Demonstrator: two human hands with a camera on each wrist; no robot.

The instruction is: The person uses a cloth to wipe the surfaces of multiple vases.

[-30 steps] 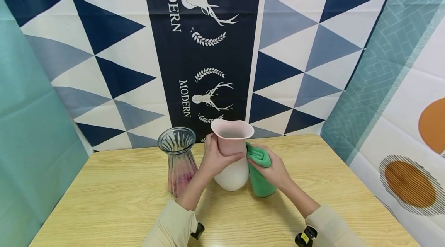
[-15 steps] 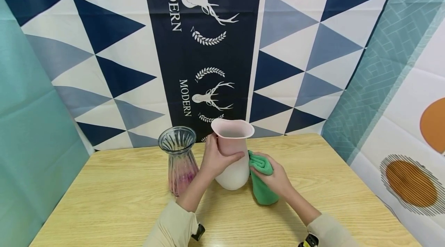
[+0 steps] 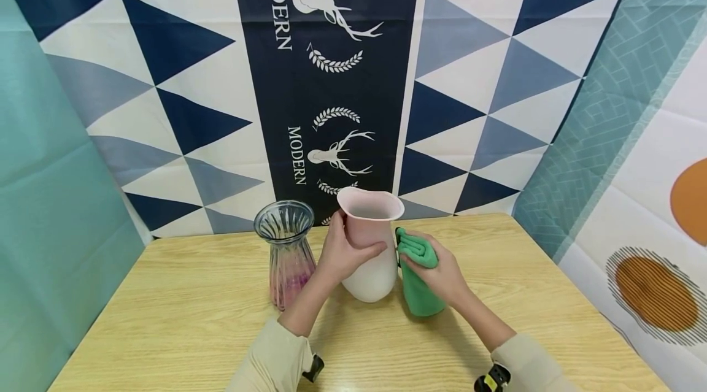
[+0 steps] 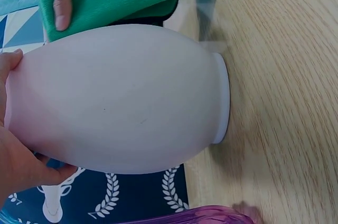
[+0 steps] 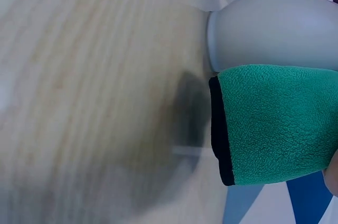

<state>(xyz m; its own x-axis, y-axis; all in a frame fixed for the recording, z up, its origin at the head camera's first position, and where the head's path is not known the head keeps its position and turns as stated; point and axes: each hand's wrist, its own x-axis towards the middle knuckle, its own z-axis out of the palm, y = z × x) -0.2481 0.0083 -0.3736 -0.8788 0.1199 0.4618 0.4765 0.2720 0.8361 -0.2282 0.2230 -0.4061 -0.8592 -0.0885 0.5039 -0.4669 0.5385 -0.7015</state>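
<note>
A pink-and-white vase (image 3: 371,275) with a flared, wavy rim stands upright on the wooden table. My left hand (image 3: 343,252) grips its neck from the left, thumb across the front. In the left wrist view the vase (image 4: 127,102) shows its smooth round belly and narrow foot. My right hand (image 3: 439,266) holds a folded green cloth (image 3: 421,294) with dark edging at the vase's right side. The right wrist view shows the cloth (image 5: 277,123) beside the vase (image 5: 269,34); whether they touch there is hard to tell.
Left of the pink-and-white vase stands a ribbed glass vase (image 3: 284,257), blue-grey above and pink below, close to my left forearm. The wooden table (image 3: 182,318) meets a patterned backdrop (image 3: 337,73) behind, with hanging sheets at both sides.
The green cloth in my right hand moved down along the vase's side, then back up a little. My left hand and the vase stay in place.
</note>
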